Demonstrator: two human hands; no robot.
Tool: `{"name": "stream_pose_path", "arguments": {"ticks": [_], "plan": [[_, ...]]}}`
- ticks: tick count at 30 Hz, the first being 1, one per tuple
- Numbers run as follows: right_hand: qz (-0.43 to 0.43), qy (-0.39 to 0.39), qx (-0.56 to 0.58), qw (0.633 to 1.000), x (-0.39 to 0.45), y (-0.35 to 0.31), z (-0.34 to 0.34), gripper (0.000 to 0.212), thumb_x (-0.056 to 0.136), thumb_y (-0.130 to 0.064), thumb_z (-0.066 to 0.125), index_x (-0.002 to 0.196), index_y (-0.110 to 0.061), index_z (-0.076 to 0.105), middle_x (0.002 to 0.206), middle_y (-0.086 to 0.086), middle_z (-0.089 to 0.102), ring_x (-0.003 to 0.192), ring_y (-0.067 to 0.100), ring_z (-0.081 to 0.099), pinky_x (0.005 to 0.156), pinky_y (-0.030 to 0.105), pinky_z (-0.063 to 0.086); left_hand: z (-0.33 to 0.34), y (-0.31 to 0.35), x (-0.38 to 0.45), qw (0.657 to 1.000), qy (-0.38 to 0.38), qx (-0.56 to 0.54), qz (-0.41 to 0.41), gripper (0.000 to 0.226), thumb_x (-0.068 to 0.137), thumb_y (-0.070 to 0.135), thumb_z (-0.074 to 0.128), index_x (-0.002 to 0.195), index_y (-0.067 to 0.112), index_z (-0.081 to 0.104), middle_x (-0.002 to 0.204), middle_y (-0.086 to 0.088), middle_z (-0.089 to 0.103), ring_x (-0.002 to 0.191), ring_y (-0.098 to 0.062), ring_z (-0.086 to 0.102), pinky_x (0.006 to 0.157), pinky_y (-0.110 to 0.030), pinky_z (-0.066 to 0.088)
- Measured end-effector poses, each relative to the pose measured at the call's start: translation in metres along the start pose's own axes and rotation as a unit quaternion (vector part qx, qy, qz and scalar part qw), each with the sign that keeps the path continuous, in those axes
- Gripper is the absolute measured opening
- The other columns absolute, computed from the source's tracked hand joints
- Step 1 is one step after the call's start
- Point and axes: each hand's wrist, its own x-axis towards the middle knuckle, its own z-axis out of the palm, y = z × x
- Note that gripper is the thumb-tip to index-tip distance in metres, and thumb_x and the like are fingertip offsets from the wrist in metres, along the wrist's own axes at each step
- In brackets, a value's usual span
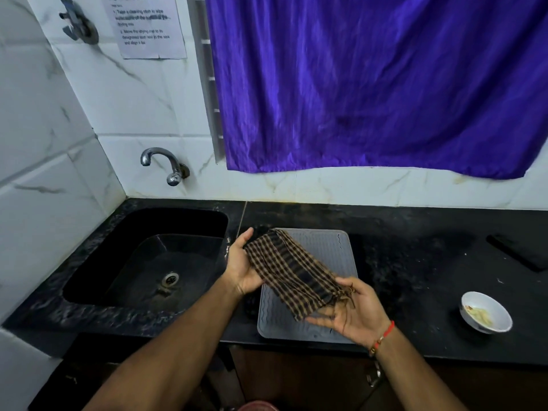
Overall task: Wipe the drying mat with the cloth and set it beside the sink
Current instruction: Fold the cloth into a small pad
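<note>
both hands hold the cloth (292,269) stretched above the mat (332,250), the left hand (241,266) gripping its far end and the right hand (354,314) cupping the fringed end, likely folding it for wiping, while the mat lies on the counter (415,232) by the sink (142,256), near the front edge.

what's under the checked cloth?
The grey drying mat lies on the counter under the cloth, which both hands hold above it. The mat's middle strip is hidden by the cloth.
</note>
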Motion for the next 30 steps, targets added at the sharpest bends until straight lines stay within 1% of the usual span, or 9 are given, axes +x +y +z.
{"name": "stream_pose_path", "arguments": {"ticks": [3, 7, 12, 15, 19, 23, 27, 28, 30], "plan": [[-0.02, 0.005, 0.04, 0.999, -0.001, 0.007, -0.001, 0.047, 0.092, -0.026, 0.041, 0.135, -0.012, 0.052, 0.138, 0.025, 0.05, 0.122, 0.05, 0.049, 0.106, 0.068, 0.029, 0.006, -0.002, 0.001, 1.0, 0.008, 0.026, -0.003, 0.073, 0.094, 0.055, 0.047, 0.143, 0.001, 0.05, 0.14, -0.023, 0.055, 0.126, -0.038, 0.054, 0.111, -0.051, 0.038], [-0.035, -0.01, 0.058, 0.998, -0.008, 0.006, 0.0, 0.048, 0.091, -0.024, 0.035, 0.133, -0.012, 0.053, 0.134, 0.025, 0.053, 0.109, 0.049, 0.059, 0.102, 0.066, 0.036, 0.009, -0.001, 0.0, 0.999, -0.009, 0.035, 0.014, 0.102, 0.082, 0.085, 0.038, 0.14, 0.002, 0.053, 0.141, -0.028, 0.052, 0.132, -0.044, 0.049, 0.113, -0.058, 0.035], [-0.052, -0.033, 0.055, 0.997, -0.018, -0.004, -0.001, 0.053, 0.092, -0.03, 0.035, 0.139, -0.008, 0.046, 0.138, 0.026, 0.05, 0.104, 0.045, 0.063, 0.093, 0.061, 0.045, -0.01, 0.005, 0.004, 0.998, 0.004, -0.039, 0.039, 0.11, 0.074, 0.092, 0.035, 0.152, 0.013, 0.033, 0.146, -0.027, 0.048, 0.131, -0.044, 0.051, 0.101, -0.058, 0.048], [-0.016, -0.031, 0.019, 0.999, -0.019, -0.009, -0.001, 0.061, 0.096, -0.048, 0.037, 0.138, -0.005, 0.048, 0.139, 0.027, 0.047, 0.117, 0.046, 0.055, 0.101, 0.062, 0.039, 0.001, 0.001, 0.0, 0.999, -0.018, 0.032, 0.035, 0.108, 0.077, 0.088, 0.039, 0.155, 0.016, 0.026, 0.147, -0.023, 0.048, 0.128, -0.042, 0.054, 0.104, -0.055, 0.045], [0.011, -0.024, 0.013, 1.0, -0.013, -0.012, 0.003, 0.076, 0.09, -0.065, 0.039, 0.138, -0.007, 0.048, 0.139, 0.027, 0.047, 0.123, 0.048, 0.049, 0.106, 0.064, 0.032, 0.019, 0.002, -0.001, 0.979, -0.035, 0.196, 0.037, 0.103, 0.08, 0.084, 0.043, 0.152, 0.011, 0.036, 0.147, -0.017, 0.051, 0.13, -0.035, 0.053, 0.112, -0.054, 0.036], [0.012, -0.039, 0.036, 0.999, -0.002, -0.011, 0.01, 0.091, 0.08, -0.078, 0.042, 0.14, -0.01, 0.044, 0.141, 0.027, 0.045, 0.126, 0.052, 0.044, 0.106, 0.069, 0.027, 0.04, 0.004, -0.003, 0.902, -0.14, 0.408, 0.027, 0.087, 0.09, 0.079, 0.022, 0.142, 0.018, 0.054, 0.144, -0.007, 0.056, 0.136, -0.024, 0.05, 0.119, -0.051, 0.027], [-0.008, -0.046, 0.072, 0.996, 0.009, -0.008, 0.018, 0.098, 0.072, -0.085, 0.046, 0.137, -0.011, 0.048, 0.139, 0.029, 0.046, 0.125, 0.054, 0.043, 0.1, 0.076, 0.026, 0.054, -0.009, -0.011, 0.678, -0.256, 0.688, 0.046, 0.088, 0.086, 0.083, 0.011, 0.128, 0.029, 0.067, 0.141, 0.002, 0.059, 0.135, -0.018, 0.049, 0.117, -0.044, 0.028], [-0.013, -0.038, 0.075, 0.996, 0.011, -0.008, 0.019, 0.096, 0.073, -0.083, 0.048, 0.137, -0.011, 0.049, 0.139, 0.029, 0.046, 0.125, 0.053, 0.045, 0.099, 0.077, 0.026, 0.054, -0.012, -0.012, 0.672, -0.237, 0.698, 0.065, 0.087, 0.085, 0.083, 0.01, 0.123, 0.032, 0.07, 0.137, 0.006, 0.062, 0.133, -0.014, 0.05, 0.115, -0.043, 0.027], [-0.026, -0.011, 0.078, 0.997, 0.013, -0.006, 0.019, 0.082, 0.082, -0.072, 0.05, 0.136, -0.011, 0.05, 0.136, 0.027, 0.05, 0.123, 0.05, 0.048, 0.1, 0.076, 0.028, 0.05, -0.017, -0.013, 0.726, -0.147, 0.656, 0.146, 0.082, 0.09, 0.076, 0.009, 0.113, 0.033, 0.075, 0.129, 0.012, 0.067, 0.129, -0.007, 0.053, 0.113, -0.038, 0.027]]}}
